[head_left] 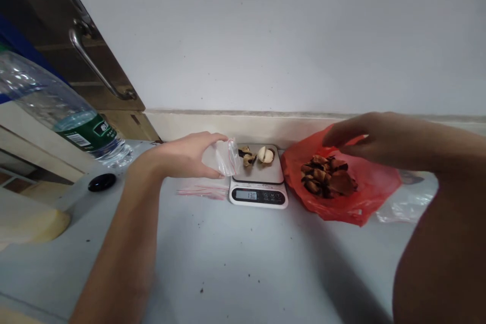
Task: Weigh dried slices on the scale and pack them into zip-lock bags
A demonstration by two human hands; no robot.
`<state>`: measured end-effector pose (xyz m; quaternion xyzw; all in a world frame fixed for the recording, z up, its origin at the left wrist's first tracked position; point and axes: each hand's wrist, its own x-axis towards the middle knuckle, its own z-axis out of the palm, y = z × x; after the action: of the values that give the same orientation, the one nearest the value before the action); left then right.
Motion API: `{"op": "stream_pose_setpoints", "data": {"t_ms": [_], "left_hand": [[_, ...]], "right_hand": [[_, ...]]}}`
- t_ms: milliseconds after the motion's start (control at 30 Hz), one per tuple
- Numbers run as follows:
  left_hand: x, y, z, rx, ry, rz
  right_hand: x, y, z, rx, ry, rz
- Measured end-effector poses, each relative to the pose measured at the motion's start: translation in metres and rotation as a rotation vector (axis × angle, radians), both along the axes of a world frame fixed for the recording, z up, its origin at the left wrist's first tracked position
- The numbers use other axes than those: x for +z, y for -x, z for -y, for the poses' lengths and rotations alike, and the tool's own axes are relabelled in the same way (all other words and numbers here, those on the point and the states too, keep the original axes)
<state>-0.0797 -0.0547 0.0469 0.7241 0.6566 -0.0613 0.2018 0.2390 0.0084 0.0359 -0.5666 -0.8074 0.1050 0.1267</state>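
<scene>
My left hand (190, 154) is closed on a small clear zip-lock bag (225, 158), held at the left edge of a white digital kitchen scale (237, 197). On its plate lie a few dried brown husk pieces (249, 159) and a pale, split round piece (265, 155). The display (246, 195) appears to read 13.0. My right hand (364, 139) hovers over an opened red plastic bag (374, 182), fingers bent and apart from the thumb, with nothing visible between them. Inside the bag sits a heap of brown dried husks (326, 177).
Flat zip-lock bags (203, 191) lie left of the scale; clear plastic bags (408, 200) lie beyond the red bag. At left are a large water bottle (81, 121), a black oval object (102, 182) and a metal-handled door (94, 66). A white wall (266, 40) rises behind.
</scene>
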Motion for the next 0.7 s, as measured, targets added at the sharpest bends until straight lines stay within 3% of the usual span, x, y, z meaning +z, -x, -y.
{"op": "stream_pose_setpoints", "data": {"t_ms": [33,100,200,333,533,633,700], "left_hand": [[-0.001,0.001,0.0,-0.004,-0.004,0.001],[-0.003,0.005,-0.001,-0.02,-0.019,0.005],[-0.005,0.009,-0.002,-0.041,-0.043,0.028],[-0.006,0.007,-0.002,-0.071,-0.09,0.102],[-0.003,-0.001,-0.002,-0.097,-0.23,0.229],[-0.002,0.002,-0.002,-0.099,-0.273,0.233],[-0.002,0.008,-0.002,-0.086,-0.285,0.2]], "right_hand": [[0.005,0.005,0.002,-0.074,0.071,0.037],[0.015,0.02,0.008,-0.148,0.084,0.014],[0.024,0.041,0.013,-0.076,0.037,-0.095],[0.014,0.066,0.013,0.095,0.061,-0.288],[-0.001,0.104,0.017,0.112,0.295,-0.539],[-0.002,0.109,0.015,0.089,0.36,-0.531],[-0.004,0.108,0.012,0.012,0.29,-0.388]]}}
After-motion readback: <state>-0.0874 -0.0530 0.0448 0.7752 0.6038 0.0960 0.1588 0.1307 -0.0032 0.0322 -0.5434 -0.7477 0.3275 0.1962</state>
